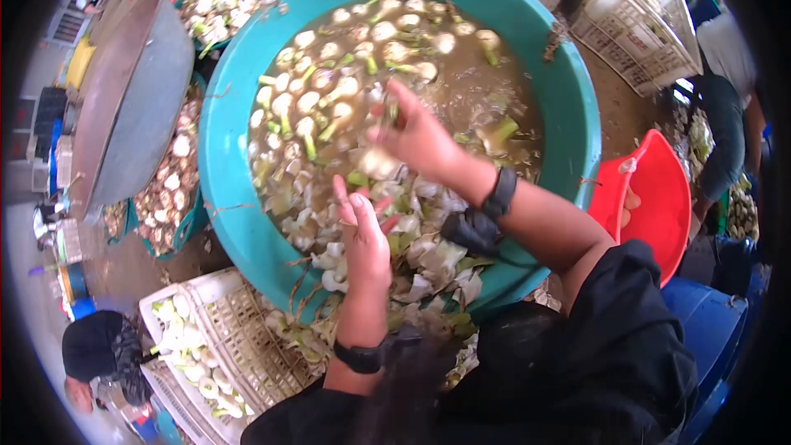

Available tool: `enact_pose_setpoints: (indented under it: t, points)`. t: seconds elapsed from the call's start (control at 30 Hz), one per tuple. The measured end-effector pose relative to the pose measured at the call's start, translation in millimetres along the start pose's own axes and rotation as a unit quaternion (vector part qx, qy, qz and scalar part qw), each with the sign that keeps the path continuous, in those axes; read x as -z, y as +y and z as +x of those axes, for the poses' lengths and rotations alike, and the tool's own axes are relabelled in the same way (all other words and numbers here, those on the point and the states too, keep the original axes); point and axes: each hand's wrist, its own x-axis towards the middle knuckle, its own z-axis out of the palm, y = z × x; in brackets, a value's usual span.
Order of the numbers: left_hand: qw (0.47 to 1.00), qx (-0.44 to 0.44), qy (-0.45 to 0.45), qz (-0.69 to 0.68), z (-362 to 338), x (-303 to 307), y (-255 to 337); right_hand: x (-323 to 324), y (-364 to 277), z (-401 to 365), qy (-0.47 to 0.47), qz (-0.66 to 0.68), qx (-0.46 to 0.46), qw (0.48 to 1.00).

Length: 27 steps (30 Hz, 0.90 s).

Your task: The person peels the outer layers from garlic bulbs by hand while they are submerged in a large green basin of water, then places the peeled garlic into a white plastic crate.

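A big teal basin (222,140) holds murky brown water with several white bulbs and green stems floating in it (329,74). A heap of trimmed white and green pieces (428,255) lies at the near side of the basin. My right hand (420,140) reaches over the water with its fingertips pinched on a small green vegetable piece (389,112). My left hand (362,239) hovers over the heap, fingers stretched out flat and holding nothing. Both wrists wear black bands.
A white crate (222,313) with bulbs stands at lower left, beside a person in black (99,346). A red plastic tub (659,189) and another person (725,115) are at right. White crates (634,25) stand at the back right, and a grey metal pan (132,99) at left.
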Motion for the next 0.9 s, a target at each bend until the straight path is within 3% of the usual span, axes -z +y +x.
enact_pose_setpoints:
  t: [0.03, 0.07, 0.1, 0.13, 0.17, 0.23, 0.3, 0.37, 0.4, 0.43, 0.47, 0.5, 0.53, 0.57, 0.63, 0.67, 0.7, 0.77, 0.8, 0.83, 0.87, 0.9]
  points:
    - [0.988, 0.035, 0.008, -0.148, -2, -5, 6, -15, -40, -23, -0.062, 0.095, -0.085, 0.99]
    - [0.989, 0.01, 0.057, -0.134, -4, 1, 16, -21, -43, -35, -0.15, -0.074, 0.0, 0.986]
    - [0.987, -0.014, 0.105, -0.118, -4, 10, 24, -21, -36, -38, -0.174, -0.238, 0.361, 0.885]
    - [0.985, -0.022, 0.156, -0.077, 0, 21, 26, -23, -41, -47, -0.254, -0.353, 0.345, 0.832]
    - [0.984, -0.022, 0.161, -0.073, 3, 33, 25, -25, -40, -55, -0.256, -0.347, 0.345, 0.833]
    - [0.996, -0.003, 0.074, 0.055, 6, 49, 23, -25, -37, -68, -0.325, -0.419, 0.305, 0.791]
    - [0.995, -0.002, 0.092, 0.05, 5, 45, 22, -24, -39, -76, -0.309, -0.433, 0.31, 0.788]
    - [0.994, 0.082, 0.075, 0.002, 7, 46, 19, -27, -37, -79, -0.312, -0.475, 0.288, 0.771]
    - [0.994, 0.084, 0.074, 0.001, 9, 49, 17, -27, -34, -76, -0.313, -0.476, 0.287, 0.771]
    - [0.991, 0.123, 0.04, -0.023, 12, 54, 14, -27, -30, -70, -0.333, -0.349, 0.144, 0.864]
    - [0.986, 0.162, 0.005, -0.047, 13, 57, 12, -26, -27, -66, -0.337, -0.206, -0.006, 0.919]
    - [0.985, 0.164, 0.005, -0.048, 13, 56, 11, -25, -25, -64, -0.338, -0.207, -0.007, 0.918]
    - [0.99, 0.121, -0.024, -0.069, 13, 55, 11, -24, -27, -62, -0.314, -0.061, -0.196, 0.927]
    - [0.991, 0.078, -0.053, -0.09, 13, 53, 12, -24, -28, -60, -0.271, 0.089, -0.373, 0.883]
    - [0.99, 0.039, -0.1, -0.091, 15, 59, 14, -26, -24, -66, -0.239, 0.107, -0.347, 0.901]
    - [0.993, 0.048, -0.1, 0.043, 11, 57, 22, -27, -16, -69, -0.232, -0.029, -0.078, 0.969]
    - [0.978, 0.055, -0.098, 0.176, 9, 58, 27, -28, -11, -71, -0.204, -0.163, 0.198, 0.945]
    - [0.966, 0.018, -0.138, 0.218, 6, 63, 18, -26, -14, -68, -0.216, -0.213, 0.186, 0.934]
    - [0.964, -0.065, -0.117, 0.231, -1, 59, 13, -27, -16, -66, -0.217, -0.143, -0.048, 0.965]
    - [0.954, -0.147, -0.097, 0.243, -6, 56, 10, -29, -18, -63, -0.203, -0.063, -0.28, 0.936]
    - [0.946, -0.184, -0.098, 0.247, -11, 53, 13, -30, -17, -59, -0.191, 0.038, -0.362, 0.912]
    - [0.946, -0.184, -0.099, 0.247, -10, 55, 12, -26, -20, -58, -0.189, 0.038, -0.363, 0.912]
